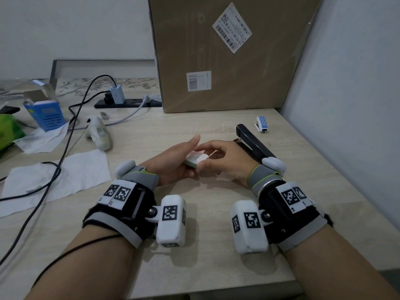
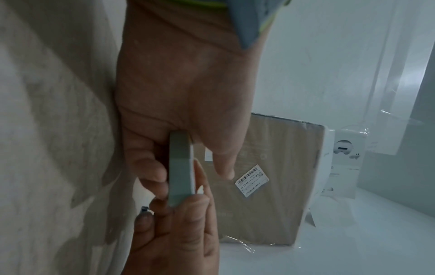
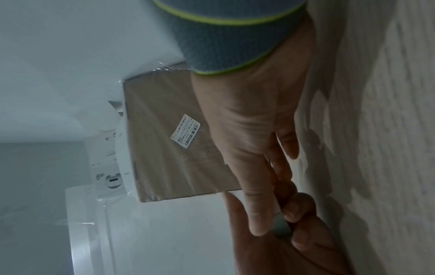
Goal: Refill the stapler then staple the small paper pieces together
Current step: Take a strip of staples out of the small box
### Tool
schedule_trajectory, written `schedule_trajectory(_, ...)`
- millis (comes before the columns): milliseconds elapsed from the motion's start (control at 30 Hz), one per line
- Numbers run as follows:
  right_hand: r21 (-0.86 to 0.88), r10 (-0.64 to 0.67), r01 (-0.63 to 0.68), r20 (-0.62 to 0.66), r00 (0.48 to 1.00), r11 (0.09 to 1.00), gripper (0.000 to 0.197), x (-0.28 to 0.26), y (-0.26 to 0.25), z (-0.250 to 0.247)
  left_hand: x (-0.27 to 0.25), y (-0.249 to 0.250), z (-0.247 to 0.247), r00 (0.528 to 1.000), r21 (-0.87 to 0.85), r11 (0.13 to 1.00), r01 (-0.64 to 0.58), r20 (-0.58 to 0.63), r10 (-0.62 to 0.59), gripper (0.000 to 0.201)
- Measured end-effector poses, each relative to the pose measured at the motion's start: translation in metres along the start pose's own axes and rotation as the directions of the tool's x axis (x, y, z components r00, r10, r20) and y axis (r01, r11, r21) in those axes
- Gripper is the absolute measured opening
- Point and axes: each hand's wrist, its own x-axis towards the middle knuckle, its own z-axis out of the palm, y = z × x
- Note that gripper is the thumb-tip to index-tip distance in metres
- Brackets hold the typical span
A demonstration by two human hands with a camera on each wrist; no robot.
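Observation:
A small flat white-and-green staple box [image 1: 195, 159] is held just above the table, between both hands. My left hand [image 1: 180, 155] cradles it from below with curled fingers, thumb raised. My right hand [image 1: 213, 151] pinches its right end. In the left wrist view the box's grey-green edge [image 2: 181, 167] runs between my left fingers [image 2: 150, 167], and the right hand [image 2: 174, 232] grips its far end. The right wrist view shows a corner of the box [image 3: 280, 227] under my right thumb [image 3: 256, 214]. The black stapler [image 1: 253, 141] lies swung open on the table behind my right hand.
A big cardboard box [image 1: 227, 53] stands at the back against the wall. A small blue dotted item [image 1: 262, 124] lies right of the stapler. To the left are white paper sheets [image 1: 58, 176], black cables [image 1: 65, 148], a power strip [image 1: 127, 102] and a blue box [image 1: 46, 115].

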Motion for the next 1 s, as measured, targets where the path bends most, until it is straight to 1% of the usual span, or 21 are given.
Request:
schedule_trajectory(33, 0.038, 0.005, -0.005, -0.006, 1.000, 0.999, 0.036, -0.0004, 0.0000, 0.0005, 0.0010, -0.0002, -0.0011, 1.000, -0.028, 1.000, -0.006, -0.012, 0.006, 0.049)
schedule_trajectory(100, 0.078, -0.007, 0.013, -0.067, 0.998, 0.997, 0.033, -0.0004, 0.0003, 0.0001, 0.0022, -0.0002, -0.0028, 0.999, -0.078, 0.996, -0.040, -0.031, 0.038, 0.041)
schedule_trajectory(167, 0.067, -0.035, 0.046, -0.158, 0.987, 0.997, 0.026, 0.0012, 0.0005, -0.0010, 0.0025, 0.0000, -0.0035, 0.996, -0.104, 0.992, -0.076, -0.052, 0.070, 0.029)
schedule_trajectory(233, 0.070, -0.055, 0.072, -0.222, 0.974, 0.995, 0.022, 0.0037, 0.0016, -0.0018, 0.0020, 0.0002, -0.0030, 0.991, -0.120, 0.986, -0.119, -0.083, 0.109, 0.018)
schedule_trajectory(333, 0.071, -0.064, 0.087, -0.273, 0.960, 0.994, 0.022, 0.0063, 0.0048, -0.0033, 0.0026, -0.0002, -0.0031, 0.976, -0.129, 0.974, -0.184, -0.138, 0.167, 0.012)
schedule_trajectory(400, 0.051, -0.067, 0.086, -0.296, 0.953, 0.995, 0.020, 0.0063, 0.0053, -0.0042, 0.0036, -0.0011, -0.0051, 0.969, -0.147, 0.968, -0.203, -0.170, 0.178, 0.009)
schedule_trajectory(467, 0.024, -0.067, 0.079, -0.319, 0.945, 0.997, 0.022, 0.0058, 0.0052, -0.0043, 0.0048, -0.0022, -0.0070, 0.966, -0.164, 0.963, -0.214, -0.180, 0.184, 0.008)
schedule_trajectory(567, -0.006, -0.072, 0.074, -0.349, 0.934, 0.997, 0.025, 0.0053, 0.0055, -0.0040, 0.0048, -0.0027, -0.0073, 0.968, -0.173, 0.958, -0.229, -0.149, 0.204, 0.009)
schedule_trajectory(667, -0.017, -0.082, 0.081, -0.363, 0.928, 0.997, 0.026, 0.0056, 0.0059, -0.0042, 0.0034, -0.0029, -0.0066, 0.965, -0.172, 0.954, -0.245, -0.136, 0.223, 0.017)
schedule_trajectory(767, -0.053, -0.105, 0.093, -0.358, 0.928, 0.994, 0.026, 0.0050, 0.0053, -0.0044, 0.0024, -0.0029, -0.0058, 0.965, -0.158, 0.956, -0.248, -0.131, 0.229, 0.018)
schedule_trajectory(867, -0.093, -0.127, 0.101, -0.351, 0.928, 0.991, 0.027, 0.0053, 0.0059, -0.0046, 0.0025, -0.0029, -0.0058, 0.962, -0.120, 0.960, -0.252, -0.138, 0.236, 0.018)
schedule_trajectory(1000, -0.177, -0.150, 0.098, -0.313, 0.938, 0.979, 0.029, 0.0078, 0.0095, -0.0055, 0.0021, -0.0040, -0.0063, 0.962, -0.029, 0.970, -0.241, -0.136, 0.235, 0.016)
